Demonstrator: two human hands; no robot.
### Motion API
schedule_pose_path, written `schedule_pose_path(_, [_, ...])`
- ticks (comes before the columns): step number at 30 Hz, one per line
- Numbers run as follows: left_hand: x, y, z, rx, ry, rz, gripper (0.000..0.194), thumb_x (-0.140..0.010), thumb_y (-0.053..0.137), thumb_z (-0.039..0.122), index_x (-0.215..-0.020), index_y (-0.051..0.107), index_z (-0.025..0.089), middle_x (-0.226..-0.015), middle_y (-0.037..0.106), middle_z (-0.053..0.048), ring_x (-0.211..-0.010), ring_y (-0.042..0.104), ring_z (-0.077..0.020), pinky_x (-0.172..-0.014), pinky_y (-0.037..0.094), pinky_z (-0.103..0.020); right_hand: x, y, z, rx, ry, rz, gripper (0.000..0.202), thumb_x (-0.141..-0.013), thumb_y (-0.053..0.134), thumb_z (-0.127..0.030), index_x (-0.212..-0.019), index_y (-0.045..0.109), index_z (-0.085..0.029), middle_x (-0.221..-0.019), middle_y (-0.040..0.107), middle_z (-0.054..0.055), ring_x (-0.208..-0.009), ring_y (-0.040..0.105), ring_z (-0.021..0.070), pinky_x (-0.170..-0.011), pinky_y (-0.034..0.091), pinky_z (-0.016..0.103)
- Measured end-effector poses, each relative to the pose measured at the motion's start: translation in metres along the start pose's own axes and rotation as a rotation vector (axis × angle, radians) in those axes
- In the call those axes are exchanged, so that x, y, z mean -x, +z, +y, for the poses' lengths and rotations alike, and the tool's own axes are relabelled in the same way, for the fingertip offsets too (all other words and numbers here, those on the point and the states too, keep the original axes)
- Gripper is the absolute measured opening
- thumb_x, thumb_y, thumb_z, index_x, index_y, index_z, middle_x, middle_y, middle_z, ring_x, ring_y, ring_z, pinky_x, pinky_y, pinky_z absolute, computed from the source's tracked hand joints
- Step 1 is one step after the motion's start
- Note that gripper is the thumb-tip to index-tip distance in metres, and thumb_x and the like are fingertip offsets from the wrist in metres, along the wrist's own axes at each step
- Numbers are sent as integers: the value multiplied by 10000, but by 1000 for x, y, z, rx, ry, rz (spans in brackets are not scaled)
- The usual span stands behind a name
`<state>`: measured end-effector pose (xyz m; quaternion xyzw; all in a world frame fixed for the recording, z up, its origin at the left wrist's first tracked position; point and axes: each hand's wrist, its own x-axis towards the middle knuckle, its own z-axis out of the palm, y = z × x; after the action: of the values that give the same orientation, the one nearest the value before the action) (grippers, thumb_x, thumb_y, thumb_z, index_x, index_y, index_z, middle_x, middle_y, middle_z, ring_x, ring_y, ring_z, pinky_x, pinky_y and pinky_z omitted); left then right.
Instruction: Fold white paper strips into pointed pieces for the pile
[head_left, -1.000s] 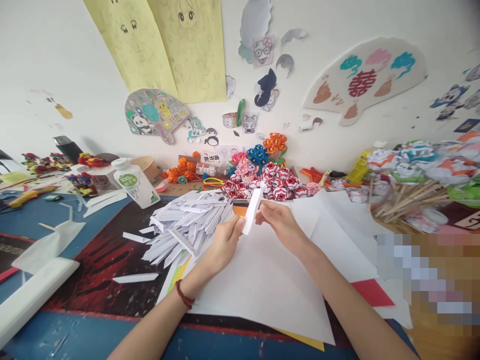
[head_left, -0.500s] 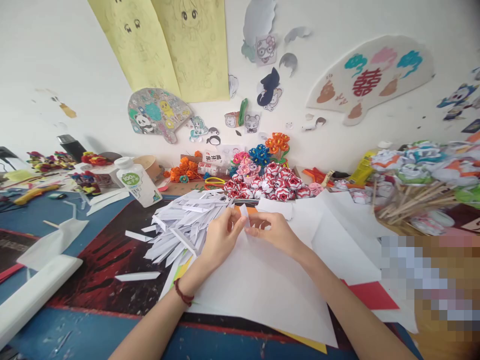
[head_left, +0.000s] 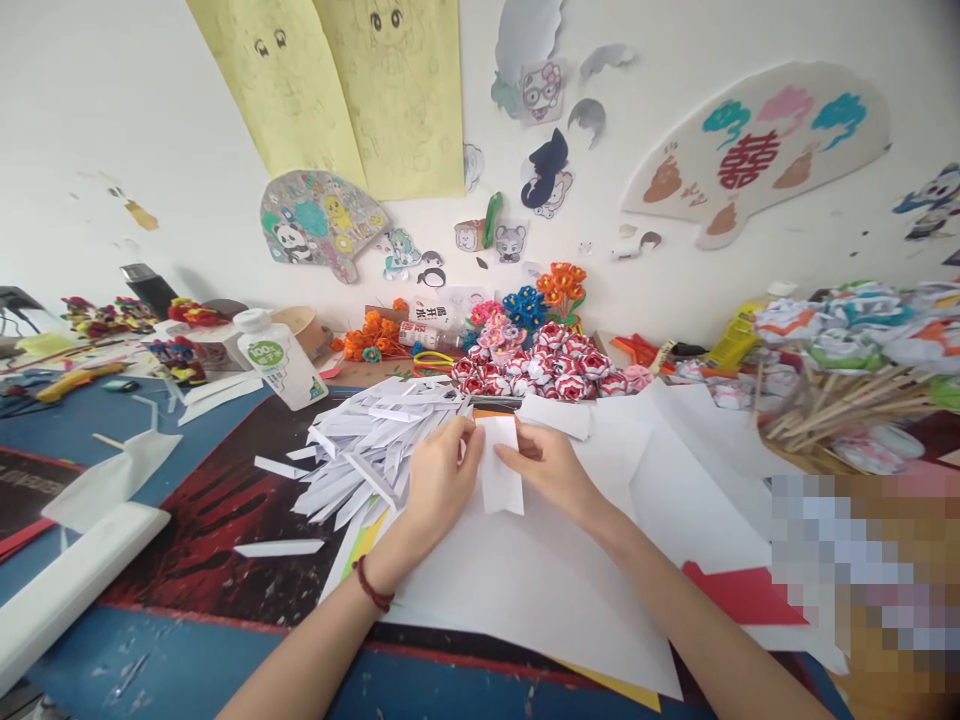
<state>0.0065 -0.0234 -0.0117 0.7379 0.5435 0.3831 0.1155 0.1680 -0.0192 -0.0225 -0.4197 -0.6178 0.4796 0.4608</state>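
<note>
Between my two hands is a small white strip of paper (head_left: 501, 482), held upright above a large white sheet (head_left: 517, 590). My left hand (head_left: 448, 465) pinches its left edge between thumb and fingers. My right hand (head_left: 551, 465) grips the right side, thumb lying across the front of the strip. Just left of my left hand lies a heap of folded white paper strips (head_left: 360, 450). One single folded strip (head_left: 279, 549) rests apart on the dark mat (head_left: 217, 530).
Red and white paper flowers (head_left: 559, 362) stand behind my hands. A white bottle (head_left: 279, 360) is at the back left, a long white block (head_left: 82, 590) at the left edge. Wooden sticks (head_left: 840, 400) and a red sheet (head_left: 742, 595) lie to the right.
The paper strip, narrow between my fingertips before, now shows a wider, longer face hanging lower. My right hand has shifted slightly right, its thumb on the paper.
</note>
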Motion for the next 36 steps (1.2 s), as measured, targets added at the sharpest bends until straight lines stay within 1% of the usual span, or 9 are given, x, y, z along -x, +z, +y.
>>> schedule_pose_path(4, [1,0,0,-133,93,123,163,-919,460,288,-836,562,191,-786,639,-20,-712,554,-155,-648,369,-268,3,5,0,0,19,-10,274,-807,623,-385,-950,679,-158,-863,712,68,-821,676,244,-699,540,341])
schedule_pose_path(8, [4,-1,-5,-317,336,227,127,-917,481,223,-931,601,184,-857,682,-47,-779,579,-174,-698,391,-283,3,6,0,23,24,-10,289,-815,607,-397,-945,678,-149,-813,703,61,-773,665,234,-645,526,319])
schedule_pose_path(11, [5,-2,-13,-432,529,234,190,-898,507,158,-1056,609,192,-966,701,-54,-775,593,-169,-675,396,-288,2,5,-1,46,1,11,293,-817,598,-414,-895,674,-142,-785,688,57,-742,645,221,-614,504,296])
schedule_pose_path(14, [4,-4,-15,-410,616,198,281,-884,535,140,-1149,593,211,-1056,695,-50,-820,602,-170,-699,419,-290,2,3,-4,110,-35,62,313,-809,593,-451,-827,673,-149,-713,656,40,-688,607,201,-567,469,272])
schedule_pose_path(17, [2,-6,-9,-179,534,222,221,-874,566,166,-1078,634,218,-991,708,-32,-814,588,-165,-731,436,-285,4,1,-9,205,-81,102,312,-813,585,-453,-744,653,-156,-653,607,23,-645,559,177,-543,428,252])
schedule_pose_path(20, [-3,-10,-1,96,337,188,103,-881,567,215,-902,667,202,-875,702,-23,-774,561,-151,-735,431,-278,6,-1,-14,279,-117,90,309,-837,558,-419,-680,609,-158,-628,554,7,-615,510,148,-538,390,237])
schedule_pose_path(26, [-10,-15,-1,504,-71,-30,188,-850,596,358,-860,657,181,-854,660,-27,-722,533,-138,-644,397,-245,8,-2,-18,356,-168,89,354,-854,548,-356,-567,448,-172,-556,403,-33,-561,404,106,-526,320,225])
schedule_pose_path(30, [-11,-16,0,670,-145,-136,234,-856,577,395,-866,654,174,-906,652,-42,-788,547,-151,-673,404,-246,8,-3,-19,370,-190,99,383,-856,547,-347,-549,392,-180,-548,366,-40,-553,377,101,-525,303,231])
schedule_pose_path(36, [-11,-17,2,640,-174,-171,240,-824,612,415,-852,655,180,-856,626,-34,-743,522,-145,-657,395,-253,8,-4,-22,346,-233,103,388,-858,542,-315,-540,362,-182,-550,326,-47,-542,345,92,-516,285,231])
